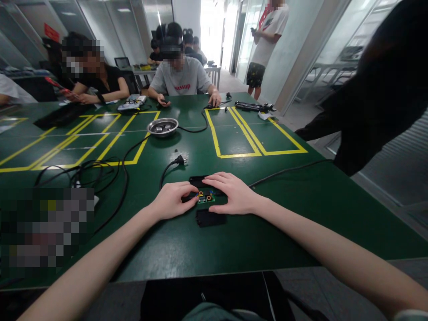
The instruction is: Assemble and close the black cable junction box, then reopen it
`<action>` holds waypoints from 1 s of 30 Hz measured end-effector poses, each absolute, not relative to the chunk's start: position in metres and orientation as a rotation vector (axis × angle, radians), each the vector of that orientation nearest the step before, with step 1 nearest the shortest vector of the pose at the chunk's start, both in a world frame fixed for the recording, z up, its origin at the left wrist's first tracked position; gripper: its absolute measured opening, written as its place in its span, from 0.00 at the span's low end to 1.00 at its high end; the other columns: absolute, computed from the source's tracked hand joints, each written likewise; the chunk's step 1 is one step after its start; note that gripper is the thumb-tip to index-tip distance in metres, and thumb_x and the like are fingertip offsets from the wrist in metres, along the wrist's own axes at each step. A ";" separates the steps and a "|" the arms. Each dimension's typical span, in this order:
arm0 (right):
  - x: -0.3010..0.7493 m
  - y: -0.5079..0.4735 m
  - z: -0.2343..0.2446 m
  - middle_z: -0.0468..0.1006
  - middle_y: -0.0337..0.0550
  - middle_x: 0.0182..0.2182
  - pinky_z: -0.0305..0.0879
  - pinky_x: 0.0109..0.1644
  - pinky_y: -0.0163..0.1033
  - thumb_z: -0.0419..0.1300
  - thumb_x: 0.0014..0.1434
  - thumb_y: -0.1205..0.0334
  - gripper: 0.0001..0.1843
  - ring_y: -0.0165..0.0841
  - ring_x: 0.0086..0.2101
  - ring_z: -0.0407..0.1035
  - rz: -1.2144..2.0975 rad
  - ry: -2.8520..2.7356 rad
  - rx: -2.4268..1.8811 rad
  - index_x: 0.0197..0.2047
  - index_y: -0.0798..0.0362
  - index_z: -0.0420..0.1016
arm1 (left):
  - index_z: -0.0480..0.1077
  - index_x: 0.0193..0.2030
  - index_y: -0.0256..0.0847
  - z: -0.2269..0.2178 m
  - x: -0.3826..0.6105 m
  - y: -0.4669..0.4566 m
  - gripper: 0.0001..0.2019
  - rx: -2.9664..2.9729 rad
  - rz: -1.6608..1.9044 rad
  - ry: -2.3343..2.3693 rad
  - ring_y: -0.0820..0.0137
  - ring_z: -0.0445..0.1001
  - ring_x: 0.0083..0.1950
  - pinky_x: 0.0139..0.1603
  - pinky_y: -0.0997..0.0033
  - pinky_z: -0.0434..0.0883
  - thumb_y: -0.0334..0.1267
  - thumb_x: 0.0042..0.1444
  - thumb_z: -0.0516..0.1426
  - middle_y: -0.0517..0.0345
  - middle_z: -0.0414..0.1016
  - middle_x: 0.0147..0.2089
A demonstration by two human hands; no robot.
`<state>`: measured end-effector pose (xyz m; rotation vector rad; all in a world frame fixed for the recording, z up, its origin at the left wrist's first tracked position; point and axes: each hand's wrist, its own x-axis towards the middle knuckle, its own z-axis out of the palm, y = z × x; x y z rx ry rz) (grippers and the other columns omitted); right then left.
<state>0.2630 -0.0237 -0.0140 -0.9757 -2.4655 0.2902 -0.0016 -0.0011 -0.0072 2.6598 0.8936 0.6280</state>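
Observation:
A small green circuit board (202,200) with two copper-wound coils lies between my hands. My left hand (174,200) has thumb and index finger closed on the board's left end, where a black cord meets it. Fingers apart, my right hand (239,195) curves around the right side, its thumb low and its fingertips over the far casing half. That black plastic casing half (195,180) sits just behind the board, partly covered by my right fingers. In front of the board, below my right thumb, rests another black casing half (211,218).
A black power plug (180,160) on a cord lies beyond my left hand. A metal bowl (162,128) holds small metal parts. Coiled black cables (90,171) are on the left, beside a blurred item. A person in grey (182,76) sits opposite; a dark-clothed person stands at right.

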 end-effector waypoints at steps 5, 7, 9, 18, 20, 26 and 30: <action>0.263 -0.024 -0.016 0.76 0.56 0.62 0.62 0.68 0.61 0.73 0.52 0.42 0.45 0.52 0.63 0.67 0.314 -2.467 -0.944 0.69 0.50 0.70 | 0.79 0.45 0.40 -0.006 -0.002 -0.001 0.11 2.644 0.594 0.913 0.73 0.72 0.29 0.32 0.74 0.66 0.42 0.66 0.57 0.60 0.76 0.32; 0.262 -0.024 -0.017 0.76 0.56 0.61 0.63 0.68 0.61 0.73 0.53 0.42 0.42 0.52 0.62 0.67 0.305 -2.453 -0.946 0.67 0.51 0.72 | 0.79 0.46 0.40 -0.006 -0.002 -0.001 0.12 2.637 0.580 0.911 0.72 0.73 0.30 0.32 0.74 0.66 0.42 0.67 0.57 0.59 0.77 0.33; 0.261 -0.022 -0.018 0.77 0.57 0.60 0.66 0.66 0.61 0.74 0.52 0.40 0.42 0.52 0.61 0.69 0.298 -2.446 -0.945 0.64 0.51 0.74 | 0.79 0.47 0.40 -0.006 -0.002 -0.001 0.12 2.632 0.567 0.900 0.72 0.74 0.31 0.32 0.74 0.67 0.42 0.67 0.57 0.57 0.78 0.34; 0.266 -0.018 -0.017 0.79 0.55 0.55 0.70 0.62 0.58 0.75 0.50 0.43 0.33 0.49 0.57 0.72 0.293 -2.410 -0.970 0.54 0.51 0.77 | 0.79 0.47 0.41 -0.007 -0.003 0.000 0.11 2.651 0.589 0.904 0.73 0.72 0.28 0.31 0.75 0.65 0.42 0.67 0.57 0.60 0.75 0.31; 0.266 -0.018 -0.017 0.78 0.56 0.56 0.70 0.62 0.59 0.75 0.50 0.44 0.33 0.50 0.58 0.72 0.309 -2.404 -0.991 0.54 0.50 0.76 | 0.79 0.47 0.41 -0.008 -0.002 0.000 0.11 2.659 0.586 0.907 0.73 0.72 0.28 0.30 0.75 0.65 0.41 0.67 0.58 0.61 0.75 0.31; 0.264 -0.021 -0.013 0.77 0.57 0.57 0.72 0.61 0.56 0.75 0.51 0.48 0.30 0.49 0.56 0.74 0.330 -2.414 -1.018 0.51 0.53 0.74 | 0.80 0.47 0.40 -0.011 0.001 0.000 0.10 2.674 0.616 0.942 0.72 0.76 0.31 0.32 0.75 0.67 0.40 0.67 0.59 0.58 0.79 0.34; 0.264 -0.020 -0.014 0.77 0.55 0.57 0.71 0.62 0.56 0.74 0.51 0.50 0.28 0.49 0.56 0.73 0.324 -2.405 -1.041 0.50 0.51 0.73 | 0.81 0.48 0.41 -0.011 0.002 0.000 0.10 2.713 0.607 0.926 0.69 0.79 0.36 0.36 0.73 0.70 0.40 0.68 0.58 0.55 0.81 0.38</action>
